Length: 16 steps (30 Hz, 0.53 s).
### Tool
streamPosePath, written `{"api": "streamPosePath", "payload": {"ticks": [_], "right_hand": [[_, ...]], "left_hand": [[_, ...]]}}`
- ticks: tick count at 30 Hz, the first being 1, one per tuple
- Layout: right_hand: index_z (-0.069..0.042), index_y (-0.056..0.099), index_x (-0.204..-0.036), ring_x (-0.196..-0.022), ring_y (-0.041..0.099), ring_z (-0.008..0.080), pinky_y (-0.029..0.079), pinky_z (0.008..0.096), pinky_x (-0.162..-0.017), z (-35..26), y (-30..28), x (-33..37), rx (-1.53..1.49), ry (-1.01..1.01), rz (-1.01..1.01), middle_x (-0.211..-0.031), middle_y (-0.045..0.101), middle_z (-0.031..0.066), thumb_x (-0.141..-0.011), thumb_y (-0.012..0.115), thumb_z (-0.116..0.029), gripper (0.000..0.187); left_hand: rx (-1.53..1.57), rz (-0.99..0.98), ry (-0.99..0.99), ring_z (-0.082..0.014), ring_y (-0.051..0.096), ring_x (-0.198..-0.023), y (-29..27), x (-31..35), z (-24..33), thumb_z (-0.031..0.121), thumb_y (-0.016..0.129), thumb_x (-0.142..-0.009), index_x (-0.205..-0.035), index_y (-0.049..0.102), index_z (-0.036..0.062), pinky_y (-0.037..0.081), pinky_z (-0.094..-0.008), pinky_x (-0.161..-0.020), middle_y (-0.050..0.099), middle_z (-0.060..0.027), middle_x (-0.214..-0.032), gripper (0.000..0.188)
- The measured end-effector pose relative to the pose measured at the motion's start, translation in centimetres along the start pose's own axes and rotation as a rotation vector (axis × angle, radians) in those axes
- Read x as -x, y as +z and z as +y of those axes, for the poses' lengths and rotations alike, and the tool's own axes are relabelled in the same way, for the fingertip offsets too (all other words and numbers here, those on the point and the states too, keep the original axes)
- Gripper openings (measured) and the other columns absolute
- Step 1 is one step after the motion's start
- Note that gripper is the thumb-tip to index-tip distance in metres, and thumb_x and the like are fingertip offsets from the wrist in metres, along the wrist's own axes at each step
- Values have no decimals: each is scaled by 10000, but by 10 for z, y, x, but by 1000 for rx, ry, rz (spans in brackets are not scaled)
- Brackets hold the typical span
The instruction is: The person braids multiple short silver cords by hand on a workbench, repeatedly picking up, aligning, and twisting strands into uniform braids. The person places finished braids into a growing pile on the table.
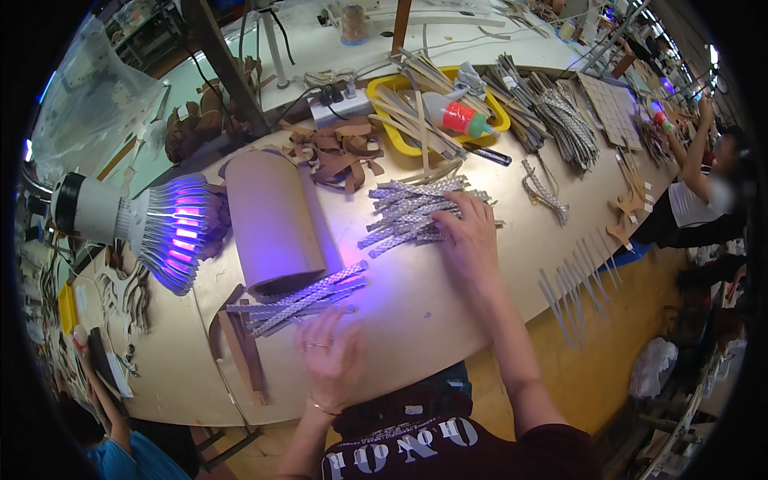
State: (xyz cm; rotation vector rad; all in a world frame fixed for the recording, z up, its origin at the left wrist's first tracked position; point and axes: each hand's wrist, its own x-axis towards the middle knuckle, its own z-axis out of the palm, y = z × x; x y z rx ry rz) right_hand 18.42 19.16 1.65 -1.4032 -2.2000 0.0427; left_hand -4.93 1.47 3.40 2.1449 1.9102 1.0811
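Note:
A pile of pale grey braided straps [408,210] lies near the middle of the table. My right hand [470,234] rests over the pile's right end, fingers bent down around the straps there; the fingertips are partly hidden among them. To the left, a smaller bundle of braided straps [300,304] lies in front of the brown cylinder [276,220]. My left hand [330,352], with a ring and a bracelet, is just below this bundle. Motion smears its fingers, so its grip is unclear. Purple light from a finned lamp [172,232] falls between the two groups of straps.
Brown leather strips [336,156] heap behind the cylinder. A yellow tray [500,120] holds strips and a bottle [460,118]. More braided straps [566,128] lie at the back right. Thin strips [572,292] hang over the table's right edge. Other people sit at far left and right.

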Motion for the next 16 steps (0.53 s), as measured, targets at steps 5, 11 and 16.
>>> {"api": "streamPosePath", "payload": {"ticks": [5,11,16], "right_hand": [[-124,722,-1108,-983,666,265,511,400,-842,-6,-24,11,-103,-308,229,-1172,663,112,-744,742,-30,377],[-47,599,-1313,-1200,561,286,425,451,-1015,-57,-16,98,-54,-275,-236,-1392,543,156,-871,561,-159,458],[-46,505,-1418,-1433,364,306,286,479,-1153,-51,1,148,-142,-26,-205,-1568,370,161,-845,646,-192,608]], "left_hand": [[142,-72,118,-300,593,-1185,11,10,26,52,766,-753,-1029,702,72,367,-449,-1054,644,-143,-1266,284],[191,-376,154,-390,417,-1387,35,34,44,231,756,-828,-1349,527,-14,274,-509,-1154,425,-249,-1498,619],[19,-672,37,-430,194,-1498,65,46,45,523,661,-876,-1541,292,-8,115,-544,-1215,216,-212,-1630,928]]}}
